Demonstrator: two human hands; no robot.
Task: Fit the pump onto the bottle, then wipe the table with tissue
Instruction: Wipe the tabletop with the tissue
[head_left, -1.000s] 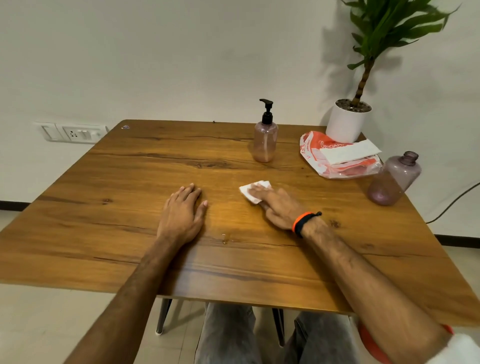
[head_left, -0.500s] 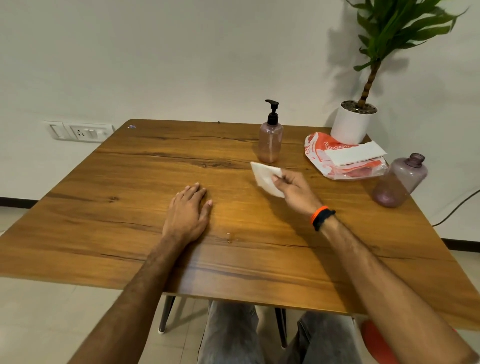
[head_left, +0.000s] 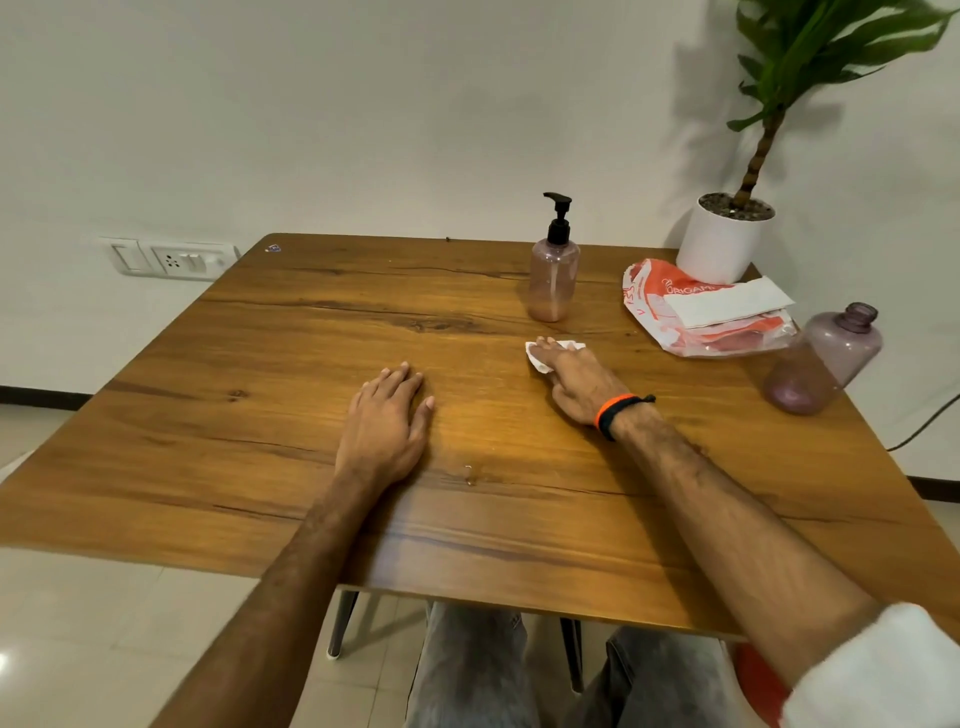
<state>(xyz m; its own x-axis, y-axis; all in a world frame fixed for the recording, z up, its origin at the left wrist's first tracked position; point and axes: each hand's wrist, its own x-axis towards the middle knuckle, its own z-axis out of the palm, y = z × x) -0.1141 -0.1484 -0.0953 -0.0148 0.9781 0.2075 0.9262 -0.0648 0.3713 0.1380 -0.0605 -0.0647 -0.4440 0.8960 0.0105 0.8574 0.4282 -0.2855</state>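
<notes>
Wide wooden table (head_left: 311, 364), the bottle (head_left: 554, 275) with its pump (head_left: 558, 215) on near the far edge. Left hand (head_left: 387, 423) flat, fingers relaxed, mid-table. Right hand (head_left: 574, 376) presses the tissue (head_left: 540, 358) just before the bottle; a stroke too far back could topple it.

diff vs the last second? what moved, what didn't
The right hand wiped with the tissue a second ago, lifted it off the table half a second ago, and now presses it flat again, farther from the person, nearer the pump bottle. Left hand stayed flat on the table; pump bottle, open bottle and tissue pack unmoved.
</notes>
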